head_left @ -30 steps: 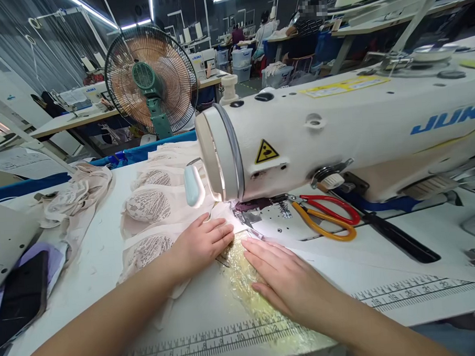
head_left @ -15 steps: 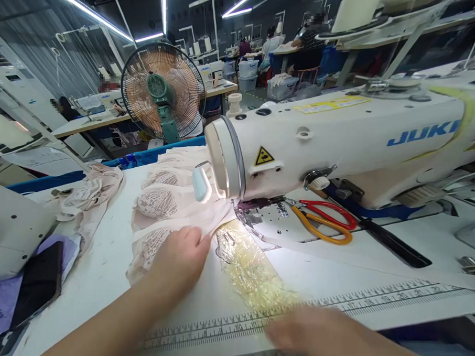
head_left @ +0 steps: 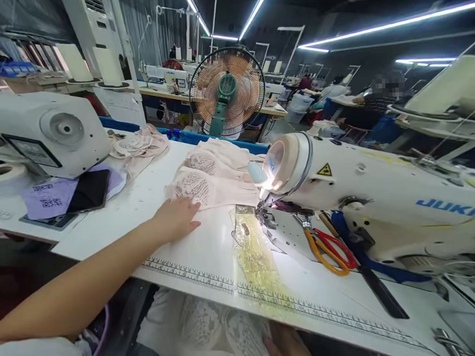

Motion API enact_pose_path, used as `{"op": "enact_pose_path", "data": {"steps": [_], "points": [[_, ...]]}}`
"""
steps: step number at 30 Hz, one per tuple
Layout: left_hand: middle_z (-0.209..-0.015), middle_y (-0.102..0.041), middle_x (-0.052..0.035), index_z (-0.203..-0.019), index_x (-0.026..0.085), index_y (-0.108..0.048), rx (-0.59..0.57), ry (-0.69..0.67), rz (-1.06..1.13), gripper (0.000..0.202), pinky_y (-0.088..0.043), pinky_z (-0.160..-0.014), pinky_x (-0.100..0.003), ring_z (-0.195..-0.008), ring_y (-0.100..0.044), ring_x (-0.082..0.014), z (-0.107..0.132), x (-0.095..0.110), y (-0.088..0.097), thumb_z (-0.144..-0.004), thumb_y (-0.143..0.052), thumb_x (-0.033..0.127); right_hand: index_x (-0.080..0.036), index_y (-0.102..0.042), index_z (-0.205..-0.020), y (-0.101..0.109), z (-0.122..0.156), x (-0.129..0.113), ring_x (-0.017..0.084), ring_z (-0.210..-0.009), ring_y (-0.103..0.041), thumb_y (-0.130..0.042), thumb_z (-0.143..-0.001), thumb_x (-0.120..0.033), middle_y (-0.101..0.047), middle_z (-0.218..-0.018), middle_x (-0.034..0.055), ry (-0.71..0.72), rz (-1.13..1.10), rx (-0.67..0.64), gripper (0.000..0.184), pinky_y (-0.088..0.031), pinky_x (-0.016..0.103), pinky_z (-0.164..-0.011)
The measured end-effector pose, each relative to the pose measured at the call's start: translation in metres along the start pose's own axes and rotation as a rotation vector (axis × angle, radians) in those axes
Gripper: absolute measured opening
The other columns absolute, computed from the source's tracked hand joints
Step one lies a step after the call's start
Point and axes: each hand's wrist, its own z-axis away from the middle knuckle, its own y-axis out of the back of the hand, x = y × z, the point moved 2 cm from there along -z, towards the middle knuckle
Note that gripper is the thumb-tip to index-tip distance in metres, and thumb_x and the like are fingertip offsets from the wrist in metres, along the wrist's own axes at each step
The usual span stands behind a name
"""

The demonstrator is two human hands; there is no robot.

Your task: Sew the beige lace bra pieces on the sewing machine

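My left hand [head_left: 176, 218] lies flat with fingers stretched on the white table, touching the near edge of a stack of pale pink lace bra pieces [head_left: 206, 179]. My right hand [head_left: 286, 346] is below the table's front edge at the bottom of the view, beside pale lace fabric [head_left: 212, 326] on my lap; its fingers are mostly hidden. A white sewing machine [head_left: 380, 203] stands to the right, its lit needle area [head_left: 264, 211] just right of the stack. A yellowish clear strip [head_left: 256, 256] runs from the needle toward me.
Orange-and-red scissors [head_left: 331, 250] lie under the machine arm. A phone [head_left: 89, 191] on purple paper and a second machine [head_left: 42, 129] sit at left. More pink pieces [head_left: 137, 145] and a fan [head_left: 226, 92] are at the back. A printed ruler [head_left: 226, 283] marks the table front.
My right hand left the yellowish strip and dropped below the table edge. My left hand slid left along the stack. The view swung left and down.
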Motion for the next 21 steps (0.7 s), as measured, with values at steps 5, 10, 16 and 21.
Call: {"op": "enact_pose_path", "data": {"steps": [5,10,16,21], "points": [[-0.125,-0.057,-0.0083,-0.123,0.022,-0.053,0.216,-0.284,0.358,0.038,-0.042,-0.096,-0.032,-0.115,-0.052,-0.0220,0.077,0.019,-0.021,-0.091,-0.043,0.038,-0.015,-0.067,-0.106,-0.001,-0.001,0.002,0.031,-0.109,-0.060,-0.040,-0.088,-0.046,-0.068,-0.109,0.0152,0.038,0.048,0.235,0.045,-0.047,0.042,-0.092],[-0.089,-0.068,-0.0029,-0.105,0.022,-0.062,0.051,-0.364,0.793,0.027,-0.048,-0.077,-0.024,-0.082,-0.062,-0.0147,0.146,0.044,-0.045,-0.092,-0.039,0.029,-0.020,-0.066,-0.100,0.009,-0.003,-0.010,0.033,-0.101,-0.064,-0.040,-0.088,-0.045,-0.071,-0.101,0.0121,0.122,0.082,0.210,0.038,-0.051,0.047,-0.085],[-0.081,-0.066,-0.0040,-0.091,0.019,-0.066,-0.028,-0.186,0.903,0.027,-0.048,-0.070,-0.023,-0.074,-0.060,-0.0151,0.157,0.053,-0.085,-0.087,-0.040,0.027,-0.019,-0.063,-0.098,0.026,-0.004,-0.025,0.033,-0.100,-0.064,-0.045,-0.085,-0.043,-0.070,-0.094,0.0125,0.118,0.100,0.190,0.033,-0.052,0.046,-0.083],[-0.083,-0.066,-0.0049,-0.092,0.019,-0.067,-0.075,-0.239,0.850,0.025,-0.050,-0.068,-0.025,-0.075,-0.062,-0.0172,0.150,0.058,-0.093,-0.084,-0.044,0.024,-0.023,-0.058,-0.080,0.042,0.004,-0.041,0.028,-0.074,-0.067,-0.041,-0.088,-0.048,-0.066,-0.073,0.0065,0.087,0.091,0.199,0.031,-0.055,0.040,-0.064]]}}
